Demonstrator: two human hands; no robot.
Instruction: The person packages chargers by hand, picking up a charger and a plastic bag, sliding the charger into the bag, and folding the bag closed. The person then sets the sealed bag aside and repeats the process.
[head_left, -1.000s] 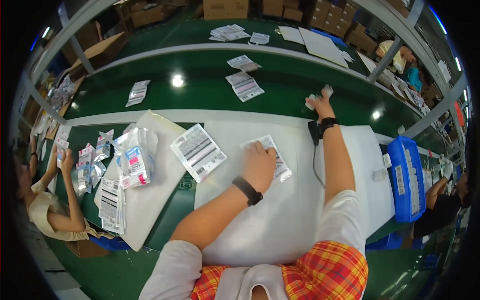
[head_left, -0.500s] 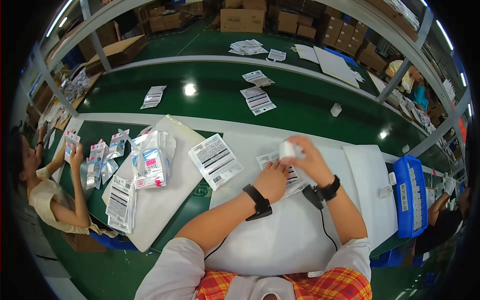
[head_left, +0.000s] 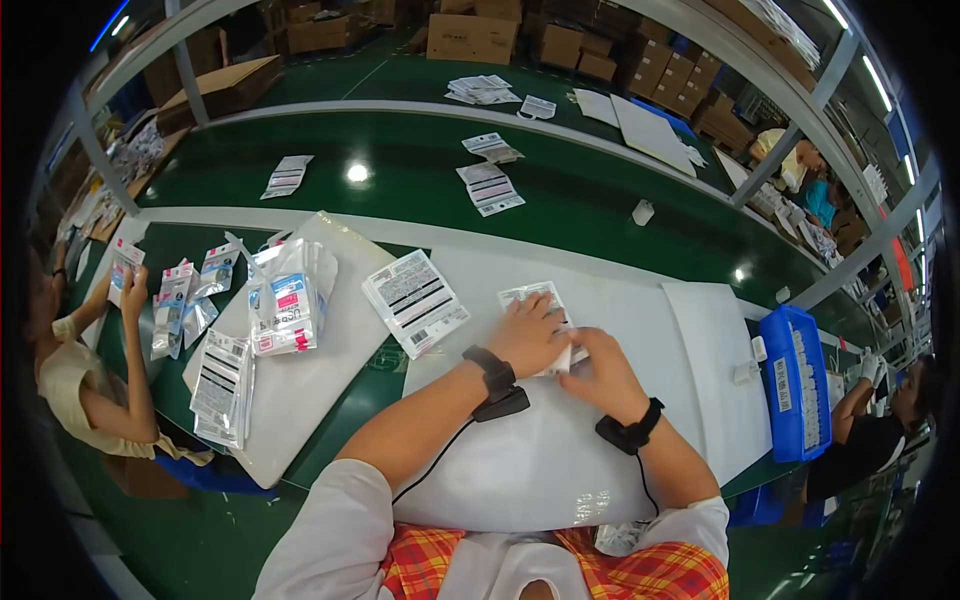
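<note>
In front of me a white printed pouch (head_left: 541,294) lies on the white work sheet. My left hand (head_left: 535,333) rests flat across it, fingers stretched out. My right hand (head_left: 606,378) is at the pouch's lower end, beside the left hand, its thumb and fingers closing on something white that the hands mostly hide. Whether this is the pouch's edge or a separate white piece, I cannot tell. Left of my hands lies a stack of printed pouches (head_left: 416,303), text side up. Each wrist wears a black band with a cable.
Filled pouches (head_left: 285,308) and more flat ones (head_left: 222,390) lie on a left board, near a co-worker (head_left: 100,385). At right stands a blue bin (head_left: 796,384) of white pieces, with small white blocks (head_left: 746,372) beside it. Loose pouches (head_left: 490,189) lie on the green surface beyond.
My right hand has come down from above the pouch to its lower end; the white block it held no longer shows clearly. My left hand now lies flatter and farther up the pouch.
</note>
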